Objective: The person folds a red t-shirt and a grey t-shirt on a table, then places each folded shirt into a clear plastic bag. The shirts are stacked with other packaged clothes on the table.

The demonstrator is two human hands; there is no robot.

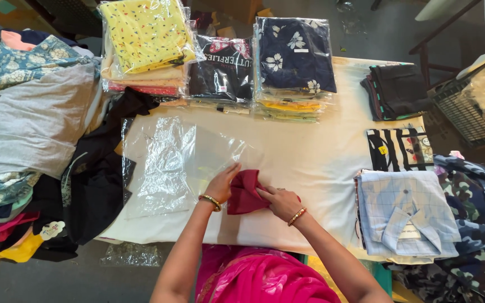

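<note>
A small folded dark red garment (246, 191) lies on the white table (310, 151) in front of me. My left hand (223, 184) grips its left edge, fingers curled around the cloth. My right hand (279, 202) presses on its right lower corner. Both wrists wear gold bangles. A clear plastic bag (166, 163) lies flat just left of the garment, its mouth near my left hand.
Stacks of bagged clothes stand at the table's far edge: yellow (147, 39), black (223, 70), navy floral (294, 56). A folded light blue checked shirt (405, 210) and a striped piece (399, 148) sit right. Loose clothes (29, 123) heap at left. A basket (467, 112) stands far right.
</note>
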